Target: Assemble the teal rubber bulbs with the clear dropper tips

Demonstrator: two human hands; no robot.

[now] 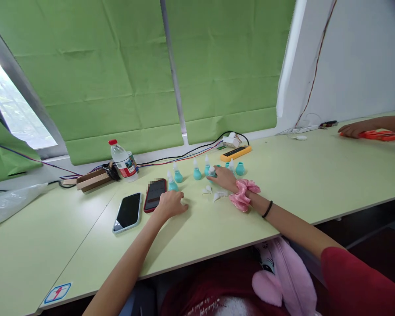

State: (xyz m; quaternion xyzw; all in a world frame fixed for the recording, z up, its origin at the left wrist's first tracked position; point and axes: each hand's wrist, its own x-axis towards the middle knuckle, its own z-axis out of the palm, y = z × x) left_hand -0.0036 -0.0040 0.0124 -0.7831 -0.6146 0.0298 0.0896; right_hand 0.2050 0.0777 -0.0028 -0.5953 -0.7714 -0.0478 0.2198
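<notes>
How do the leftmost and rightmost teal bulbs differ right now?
The leftmost bulb carries a whitish, pointed tip; the rightmost bulb has none. With its tip, the leftmost bulb is taller than the rightmost. The leftmost bulb sits by the left hand, the rightmost beyond the right hand. Both are teal.

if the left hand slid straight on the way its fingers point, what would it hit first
The left hand would probably meet the loose white pieces first, with the right hand just beyond; one view leaves the exact line and depth unclear.
</notes>
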